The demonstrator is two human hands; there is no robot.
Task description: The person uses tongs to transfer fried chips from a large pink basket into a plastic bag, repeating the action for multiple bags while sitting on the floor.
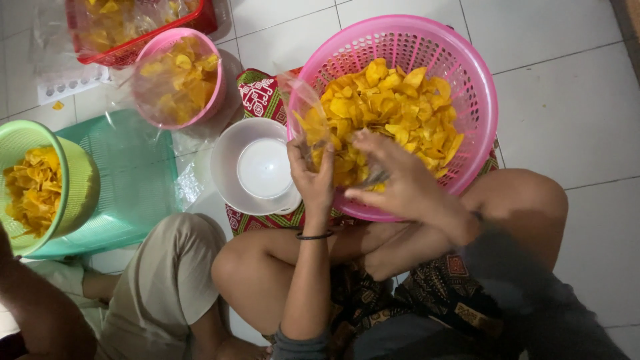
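A big pink mesh basket [477,87] full of yellow chips [393,107] sits on the tiled floor in front of my knees. My left hand [313,175] holds a clear plastic bag [303,110] upright at the basket's near left rim; a few chips show inside the bag. My right hand [393,180] reaches into the chips beside the bag's mouth, fingers curled over some of them. A black band circles my left wrist.
A white plastic bowl [230,167] stands left of the basket on a red patterned cloth [257,93]. Further left are a pink bowl of chips [179,77], a red basket [133,27], a green basket of chips [40,183] on a teal lid, and another person's bent leg [163,287].
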